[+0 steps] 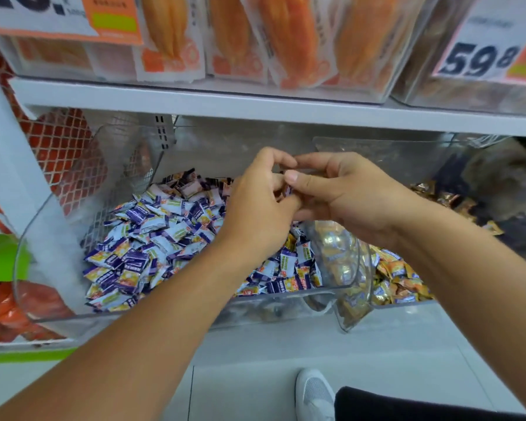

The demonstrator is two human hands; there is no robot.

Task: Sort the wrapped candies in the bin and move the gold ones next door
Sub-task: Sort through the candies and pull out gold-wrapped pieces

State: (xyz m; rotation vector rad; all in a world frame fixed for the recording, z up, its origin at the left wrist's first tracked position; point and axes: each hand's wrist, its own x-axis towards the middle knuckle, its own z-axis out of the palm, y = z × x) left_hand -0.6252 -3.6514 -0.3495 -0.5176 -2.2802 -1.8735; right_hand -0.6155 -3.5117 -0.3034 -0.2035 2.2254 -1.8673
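Head view: left hand [257,208] and right hand [343,197] meet above purple-candy bin [36,238], fingers curled, pinching small candy [287,189], colour unclear. Gold candies [398,278] in next bin [366,268], right. Advice: confirm gold wrapper, keep pinch firm, carry over divider, drop among gold

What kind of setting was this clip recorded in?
Most likely a shop's bulk snack aisle. A price card reading 59.8 hangs on an upper bin, clear bins on white shelving hold loose wrapped candies, and both hands, left hand and right hand, work over them.
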